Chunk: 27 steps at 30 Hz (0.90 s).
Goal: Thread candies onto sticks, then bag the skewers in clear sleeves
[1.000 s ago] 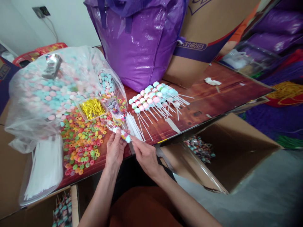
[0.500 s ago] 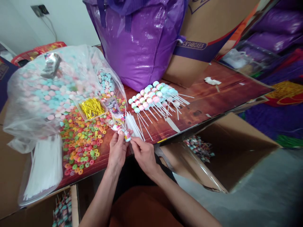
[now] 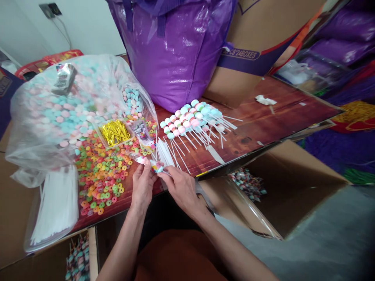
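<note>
My left hand (image 3: 142,184) and my right hand (image 3: 179,186) meet at the table's front edge, both pinched on a small candy skewer in a clear wrapper (image 3: 154,165). Just beyond the fingers lies a bundle of bare white sticks (image 3: 165,153). Further back is a fan of finished pastel candy skewers (image 3: 191,119). A heap of colourful ring candies (image 3: 102,171) spreads to the left of my left hand, with a packet of gold twist ties (image 3: 114,133) on top of it.
A big clear bag of pastel candies (image 3: 58,109) fills the left of the table (image 3: 263,121). A purple bag (image 3: 175,54) and a cardboard box (image 3: 258,39) stand behind. A packet of white sticks (image 3: 55,207) lies front left. An open carton (image 3: 278,187) with wrapped skewers sits below right.
Both hands have stayed together at the table edge. The wrapped skewer has tilted lower between the fingers, and my right hand has closed in over its stick end.
</note>
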Motion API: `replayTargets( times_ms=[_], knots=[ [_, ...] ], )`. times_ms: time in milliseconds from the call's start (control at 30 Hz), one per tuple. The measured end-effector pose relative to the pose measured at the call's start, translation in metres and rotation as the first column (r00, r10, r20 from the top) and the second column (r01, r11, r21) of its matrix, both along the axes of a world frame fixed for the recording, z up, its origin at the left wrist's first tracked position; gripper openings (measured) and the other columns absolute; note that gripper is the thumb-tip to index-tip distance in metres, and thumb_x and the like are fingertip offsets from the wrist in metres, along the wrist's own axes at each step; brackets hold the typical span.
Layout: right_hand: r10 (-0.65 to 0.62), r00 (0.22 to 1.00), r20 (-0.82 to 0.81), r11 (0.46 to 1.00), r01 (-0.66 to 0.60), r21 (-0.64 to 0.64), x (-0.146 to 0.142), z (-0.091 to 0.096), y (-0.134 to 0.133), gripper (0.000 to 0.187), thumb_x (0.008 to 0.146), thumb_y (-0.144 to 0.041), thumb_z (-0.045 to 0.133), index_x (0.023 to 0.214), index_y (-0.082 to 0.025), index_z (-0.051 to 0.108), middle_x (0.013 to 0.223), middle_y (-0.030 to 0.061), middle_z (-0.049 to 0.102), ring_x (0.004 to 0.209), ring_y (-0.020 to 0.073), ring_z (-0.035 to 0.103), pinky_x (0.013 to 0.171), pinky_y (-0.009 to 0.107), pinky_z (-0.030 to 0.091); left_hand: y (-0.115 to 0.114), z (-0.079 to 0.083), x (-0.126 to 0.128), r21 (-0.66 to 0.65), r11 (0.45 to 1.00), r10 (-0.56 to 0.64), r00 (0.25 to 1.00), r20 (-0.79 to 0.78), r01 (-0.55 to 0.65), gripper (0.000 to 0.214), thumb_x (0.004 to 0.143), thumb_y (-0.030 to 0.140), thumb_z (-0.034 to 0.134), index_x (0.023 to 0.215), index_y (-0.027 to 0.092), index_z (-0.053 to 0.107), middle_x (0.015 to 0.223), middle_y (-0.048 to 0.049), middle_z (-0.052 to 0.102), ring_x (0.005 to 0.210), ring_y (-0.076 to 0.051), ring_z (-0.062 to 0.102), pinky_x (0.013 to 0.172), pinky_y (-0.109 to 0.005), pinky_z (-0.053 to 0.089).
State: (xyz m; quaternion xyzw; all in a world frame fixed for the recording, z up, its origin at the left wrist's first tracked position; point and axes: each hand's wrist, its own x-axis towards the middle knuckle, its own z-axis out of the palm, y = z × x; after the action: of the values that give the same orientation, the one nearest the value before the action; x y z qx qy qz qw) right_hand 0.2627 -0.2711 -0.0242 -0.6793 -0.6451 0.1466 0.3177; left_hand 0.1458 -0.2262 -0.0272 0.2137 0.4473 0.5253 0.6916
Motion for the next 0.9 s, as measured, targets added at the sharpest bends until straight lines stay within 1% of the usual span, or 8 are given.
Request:
replayTargets(
  times_ms=[67, 233, 433, 500, 633, 767, 833, 900],
  knots=[
    [-0.041, 0.999, 0.016, 0.999, 0.042, -0.02, -0.004, -0.001, 0.0, 0.025, 0.098, -0.039, 0.055, 0.092, -0.02, 0.069, 0.079, 0.0039, 0.075, 0.069, 0.0166, 0.067, 0.058, 0.025, 0.031, 0.0, 0.0, 0.0, -0.005, 1.0, -0.01, 1.0, -0.003, 0.01, 0.034, 0.076, 0.039, 0.078, 0.095, 0.015, 0.063, 0.09, -0.0073, 0.075, 0.089, -0.021, 0.073, 0.087, -0.036, 0.056],
    [-0.12, 0.991, 0.061, 0.991, 0.123, -0.043, -0.005, -0.004, 0.004, 0.023, 0.091, -0.04, 0.063, 0.081, -0.02, 0.069, 0.073, 0.0037, 0.074, 0.065, 0.017, 0.066, 0.055, 0.026, 0.028, 0.001, 0.002, -0.005, -0.043, 0.999, -0.018, 1.0, -0.022, 0.017, 0.036, 0.074, 0.041, 0.08, 0.093, 0.014, 0.065, 0.087, -0.0088, 0.076, 0.085, -0.022, 0.074, 0.084, -0.035, 0.057],
    [-0.074, 0.997, -0.031, 0.986, 0.069, -0.151, 0.005, -0.003, 0.01, 0.024, 0.089, -0.043, 0.064, 0.076, -0.022, 0.069, 0.069, 0.0002, 0.073, 0.061, 0.0153, 0.063, 0.055, 0.024, 0.028, 0.0, 0.003, -0.006, -0.032, 0.997, -0.067, 0.996, -0.06, 0.066, 0.04, 0.073, 0.045, 0.08, 0.095, 0.014, 0.066, 0.087, -0.0084, 0.076, 0.081, -0.02, 0.074, 0.081, -0.033, 0.057],
    [-0.091, 0.996, 0.007, 0.988, 0.091, -0.123, 0.003, -0.003, 0.01, 0.026, 0.09, -0.041, 0.063, 0.075, -0.021, 0.068, 0.069, 0.0015, 0.073, 0.061, 0.0152, 0.063, 0.055, 0.025, 0.027, 0.0, 0.002, -0.003, -0.029, 0.998, -0.059, 0.996, -0.073, 0.057, 0.041, 0.072, 0.045, 0.08, 0.095, 0.014, 0.066, 0.088, -0.0075, 0.076, 0.081, -0.02, 0.074, 0.083, -0.034, 0.057],
    [-0.127, 0.989, 0.075, 0.992, 0.127, -0.001, -0.004, -0.007, 0.009, 0.029, 0.093, -0.039, 0.06, 0.073, -0.019, 0.066, 0.068, 0.0039, 0.072, 0.06, 0.0146, 0.062, 0.055, 0.026, 0.026, -0.001, 0.001, 0.002, 0.001, 0.997, -0.073, 0.994, -0.084, 0.074, 0.04, 0.072, 0.042, 0.081, 0.095, 0.013, 0.066, 0.09, -0.0081, 0.075, 0.088, -0.021, 0.073, 0.087, -0.034, 0.056],
    [-0.088, 0.995, -0.043, 0.995, 0.09, 0.049, -0.005, -0.011, 0.009, 0.032, 0.097, -0.036, 0.054, 0.072, -0.019, 0.064, 0.068, 0.003, 0.07, 0.06, 0.0135, 0.06, 0.058, 0.025, 0.031, -0.006, 0.001, 0.002, 0.017, 0.997, -0.071, 0.994, -0.078, 0.072, 0.043, 0.075, 0.049, 0.076, 0.096, 0.014, 0.063, 0.093, -0.0095, 0.075, 0.087, -0.021, 0.073, 0.083, -0.034, 0.056],
    [-0.062, 0.993, -0.105, 0.997, 0.067, 0.046, -0.002, -0.011, 0.008, 0.034, 0.098, -0.033, 0.05, 0.069, -0.019, 0.061, 0.065, 0.0017, 0.067, 0.056, 0.0127, 0.055, 0.058, 0.025, 0.032, -0.01, -0.002, 0.001, 0.044, 0.998, -0.03, 0.988, -0.149, 0.037, 0.04, 0.077, 0.048, 0.074, 0.098, 0.016, 0.061, 0.094, -0.0074, 0.074, 0.084, -0.02, 0.073, 0.079, -0.032, 0.057],
    [-0.044, 0.988, -0.15, 0.997, 0.052, 0.049, -0.001, -0.011, 0.007, 0.034, 0.098, -0.03, 0.047, 0.068, -0.02, 0.059, 0.062, 0.0005, 0.063, 0.054, 0.0124, 0.051, 0.057, 0.025, 0.033, -0.013, -0.006, 0.0, 0.103, 0.995, 0.019, 0.968, -0.248, 0.007, 0.033, 0.078, 0.041, 0.076, 0.096, 0.019, 0.06, 0.092, -0.0046, 0.074, 0.083, -0.018, 0.073, 0.076, -0.028, 0.056]
  ],
)
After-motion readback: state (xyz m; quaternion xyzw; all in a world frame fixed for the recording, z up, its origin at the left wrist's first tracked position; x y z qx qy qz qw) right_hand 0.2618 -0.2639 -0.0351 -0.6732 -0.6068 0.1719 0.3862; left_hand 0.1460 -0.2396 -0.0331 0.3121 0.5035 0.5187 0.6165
